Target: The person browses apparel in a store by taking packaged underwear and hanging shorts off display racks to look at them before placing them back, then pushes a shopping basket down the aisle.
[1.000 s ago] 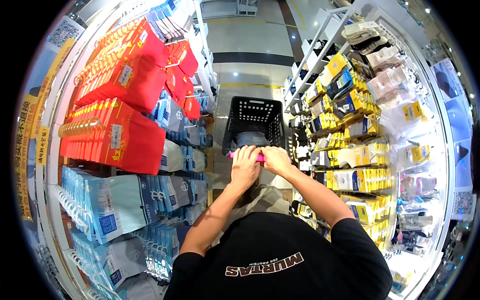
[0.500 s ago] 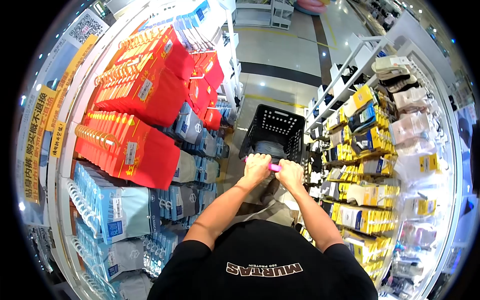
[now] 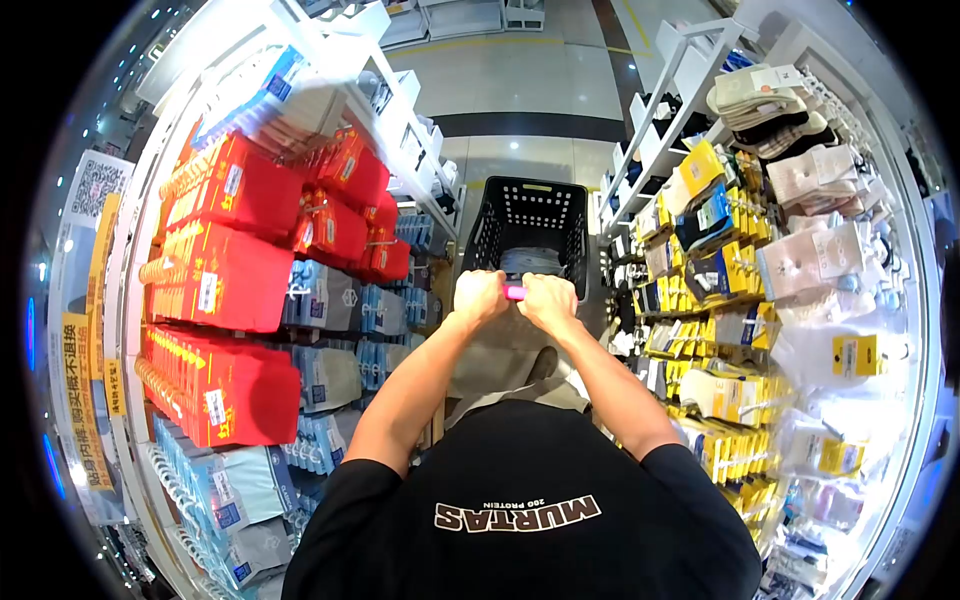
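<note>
My left hand point(image 3: 481, 297) and my right hand point(image 3: 549, 300) are both wrapped around the handle point(image 3: 515, 292) of a shopping cart, close together. A short pink stretch of the handle shows between them. Beyond the handle is the cart's black plastic basket point(image 3: 525, 205) with rows of holes in its walls. Inside it, near my hands, lies a grey-blue item in clear wrapping point(image 3: 532, 262); its kind is not plain. One shoe point(image 3: 545, 362) shows on the floor below my arms.
Racks line both sides of this narrow aisle. Red packs point(image 3: 230, 275) and light blue packs point(image 3: 245, 480) hang at left, yellow-labelled sock packs point(image 3: 735, 395) at right. A white rack frame point(image 3: 670, 120) stands right of the basket. Tiled floor point(image 3: 520, 80) stretches ahead.
The cart and I have moved forward along the aisle, so the red packs sit lower in view. The basket and my hands appear slightly higher and further left. Both hands keep their hold.
</note>
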A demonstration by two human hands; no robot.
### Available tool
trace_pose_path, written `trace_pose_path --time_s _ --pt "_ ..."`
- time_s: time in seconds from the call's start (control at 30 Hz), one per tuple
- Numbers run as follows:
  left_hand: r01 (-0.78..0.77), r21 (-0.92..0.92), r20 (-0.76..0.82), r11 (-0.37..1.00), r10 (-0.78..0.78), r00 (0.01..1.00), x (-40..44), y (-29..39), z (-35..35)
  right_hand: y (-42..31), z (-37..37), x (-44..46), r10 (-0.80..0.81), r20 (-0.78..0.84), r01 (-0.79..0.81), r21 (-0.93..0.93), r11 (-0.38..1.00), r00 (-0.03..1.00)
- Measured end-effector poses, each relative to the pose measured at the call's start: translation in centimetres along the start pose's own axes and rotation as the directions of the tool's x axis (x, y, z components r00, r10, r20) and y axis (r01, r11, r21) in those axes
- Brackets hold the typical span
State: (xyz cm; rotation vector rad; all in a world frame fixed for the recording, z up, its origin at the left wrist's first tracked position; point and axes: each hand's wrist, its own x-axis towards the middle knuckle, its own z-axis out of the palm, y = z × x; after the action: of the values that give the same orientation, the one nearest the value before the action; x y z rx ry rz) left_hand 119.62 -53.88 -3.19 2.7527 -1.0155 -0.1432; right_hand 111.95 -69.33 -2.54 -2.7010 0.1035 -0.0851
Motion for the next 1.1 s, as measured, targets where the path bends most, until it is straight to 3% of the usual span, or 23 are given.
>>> trace_pose_path --time_s 0.27,0.47,0.87,0.9,0.97,1.03,1.1 --pt "0.030 0.052 -0.018 0.998 -0.029 0.999 7.7 -1.0 -0.2 3.2 -1.5 7.5 0.003 0.033 -0.004 0.028 1.000 0.999" --pt "0.093 0.008 0.091 0.996 -0.094 0.991 14.3 -2.4 -1.6 4.3 -4.2 14.0 0.090 0.241 -0.088 -0.020 0.996 0.966" --pt "-0.016 -0.012 0.028 1.000 0.017 0.999 26.3 -6.3 -1.4 8.3 -4.4 25.1 0.147 0.219 -0.118 -0.139 0.983 0.965" --pt "-0.028 -0.003 0.075 1.000 0.028 0.997 27.3 -6.5 -2.0 8.3 -4.9 26.0 0.164 0.220 -0.133 -0.148 0.980 0.962" --pt "-0.067 -0.048 0.056 0.997 0.070 0.996 29.1 -7.4 -1.8 8.5 -5.6 27.7 0.177 0.229 -0.151 -0.125 0.981 0.957" --pt "-0.145 -0.048 -0.102 0.988 0.140 0.985 31.2 -8.5 0.1 9.0 -5.9 29.4 0.217 0.222 -0.195 -0.118 0.974 0.950" --pt "-0.159 0.037 -0.073 0.987 0.162 0.984 33.2 -9.1 0.6 9.3 -5.9 31.1 0.226 0.194 -0.209 -0.103 0.972 0.955"
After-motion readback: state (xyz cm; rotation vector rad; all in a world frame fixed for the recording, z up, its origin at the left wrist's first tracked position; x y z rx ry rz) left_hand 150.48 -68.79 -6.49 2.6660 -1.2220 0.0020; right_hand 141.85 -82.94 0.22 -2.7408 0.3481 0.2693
